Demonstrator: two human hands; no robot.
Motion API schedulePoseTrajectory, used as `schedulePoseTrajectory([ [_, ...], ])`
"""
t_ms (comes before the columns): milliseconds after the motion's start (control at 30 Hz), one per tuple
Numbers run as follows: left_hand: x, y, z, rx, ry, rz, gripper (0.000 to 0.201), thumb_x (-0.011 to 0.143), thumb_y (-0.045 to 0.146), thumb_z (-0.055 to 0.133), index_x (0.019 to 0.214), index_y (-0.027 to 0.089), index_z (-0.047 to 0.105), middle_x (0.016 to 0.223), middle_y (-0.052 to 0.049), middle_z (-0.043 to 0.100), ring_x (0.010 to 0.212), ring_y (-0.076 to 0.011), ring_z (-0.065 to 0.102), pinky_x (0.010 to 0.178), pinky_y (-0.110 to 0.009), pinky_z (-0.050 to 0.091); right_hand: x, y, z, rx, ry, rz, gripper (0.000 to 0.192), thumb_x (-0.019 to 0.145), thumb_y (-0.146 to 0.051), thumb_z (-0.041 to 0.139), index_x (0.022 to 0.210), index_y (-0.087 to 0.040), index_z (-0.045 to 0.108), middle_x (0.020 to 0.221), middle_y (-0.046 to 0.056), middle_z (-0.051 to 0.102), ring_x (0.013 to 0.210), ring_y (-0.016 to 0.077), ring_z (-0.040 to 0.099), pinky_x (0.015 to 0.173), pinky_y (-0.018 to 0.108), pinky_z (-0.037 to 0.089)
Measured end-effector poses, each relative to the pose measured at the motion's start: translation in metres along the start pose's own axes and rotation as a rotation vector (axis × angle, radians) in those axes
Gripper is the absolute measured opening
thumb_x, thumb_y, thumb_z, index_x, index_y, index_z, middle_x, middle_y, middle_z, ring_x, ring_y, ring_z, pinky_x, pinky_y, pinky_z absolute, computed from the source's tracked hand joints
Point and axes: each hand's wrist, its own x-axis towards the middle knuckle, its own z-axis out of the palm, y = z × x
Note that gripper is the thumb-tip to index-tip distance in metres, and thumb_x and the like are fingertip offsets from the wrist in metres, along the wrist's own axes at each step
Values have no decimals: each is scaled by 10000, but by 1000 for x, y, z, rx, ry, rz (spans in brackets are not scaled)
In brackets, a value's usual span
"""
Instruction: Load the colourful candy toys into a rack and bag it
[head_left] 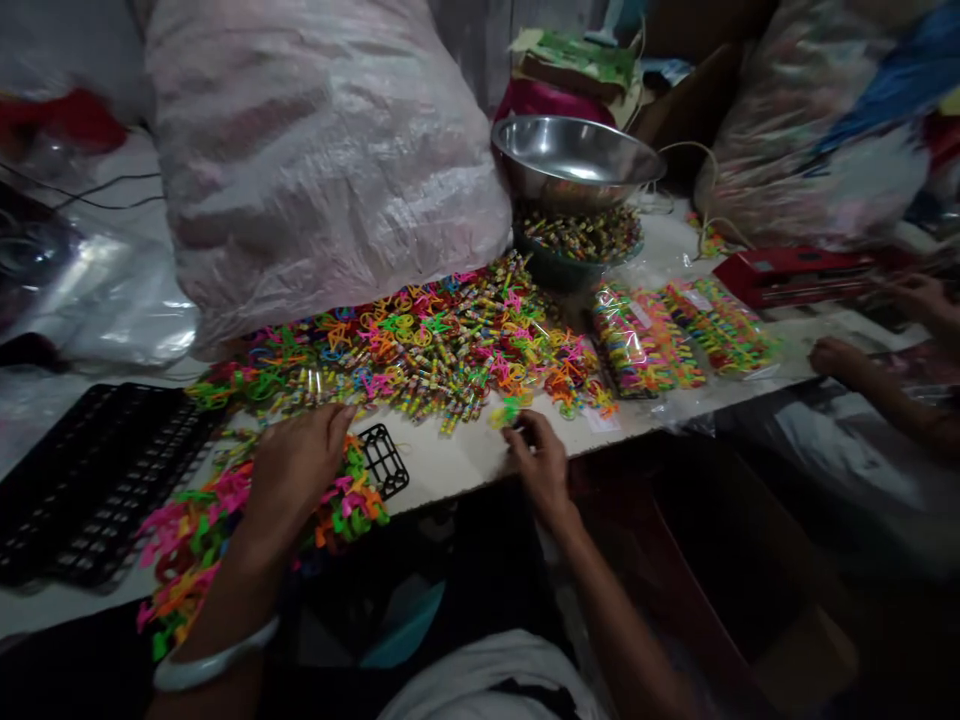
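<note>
My left hand (300,465) is closed, its back towards me and thumb against the fingers; what it grips, if anything, is hidden. Beside it, the end of a black plastic grid rack (384,462) shows at the table's front edge. Bright plastic pieces (349,505) in pink, green and orange crowd under and around this hand and wrist. My right hand (541,462) pinches a small green and yellow plastic piece (511,410) between thumb and fingers, just above the table. Beyond both hands spreads a heap of similar pieces and small patterned tubes (427,360).
Black grid racks (90,480) lie at left. A large stuffed plastic sack (322,150) stands behind the heap. A steel bowl (577,150) sits over a basin of small tubes (585,235). Filled clear packs (645,340) lie right, near a red device (787,275) and another person's hands (844,362).
</note>
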Motion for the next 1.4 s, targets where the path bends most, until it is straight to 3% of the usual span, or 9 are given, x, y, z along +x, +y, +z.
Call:
schedulePoseTrajectory([
  [167,1,2,-2,30,-37,1,523,953,428,207,963,164,658,914,-140,713,879,-305,649,793,-387,426,-12,35,-81,-207,186,47,285,824,-419,589,987,-192,645,944,59,670,853,191,610,791,328,491],
  [300,2,2,-2,44,-53,-29,524,949,434,211,990,158,654,937,-141,707,906,-304,642,818,-386,417,-36,53,-102,-280,171,71,303,831,-430,581,991,-185,660,972,79,671,913,210,613,822,346,485],
  [733,6,0,0,-13,-47,-51,514,937,439,229,1010,153,650,1005,-146,695,964,-304,623,864,-403,422,-53,56,-89,-170,102,70,281,873,-398,540,1028,-181,630,980,78,670,898,203,619,794,339,498],
  [933,-22,29,-16,-274,192,151,471,910,458,372,1150,126,605,1212,-153,620,1176,-296,526,1053,-428,337,-45,9,-73,-115,0,-103,175,865,-326,599,986,-201,618,931,48,646,845,176,615,735,297,503],
  [1000,-47,59,-24,-507,116,216,424,893,486,438,1094,167,632,1129,-111,661,1098,-262,574,1012,-385,388,-45,-14,-62,-80,-104,-226,147,880,-269,586,1015,-218,609,946,42,643,874,171,612,763,298,502],
  [1067,-71,90,-25,-778,-145,267,390,875,475,500,1127,199,613,1103,-72,670,992,-212,618,895,-313,464,-46,-32,-51,-63,-223,-361,169,893,-216,561,1058,-231,597,969,45,646,914,175,604,799,312,501],
  [1133,-89,113,-18,-1011,-293,154,335,892,467,480,991,191,642,926,-44,687,844,-177,631,770,-269,486,-48,-41,-43,-71,-308,-471,217,902,-183,536,1109,-235,580,982,54,648,929,183,597,813,327,501],
  [1267,-106,124,8,-1234,-274,-50,327,881,469,494,857,161,602,763,-11,626,702,-131,586,619,-215,435,-55,-31,-35,-95,-425,-543,238,911,-207,525,1142,-240,571,999,62,645,928,192,603,798,322,515],
  [1400,-120,106,23,-1128,-160,-102,312,801,463,611,785,153,588,706,22,560,650,-97,498,552,-191,343,-57,-10,-27,-100,-520,-587,222,910,-304,528,1115,-245,590,1029,58,647,925,200,627,804,310,530],
])
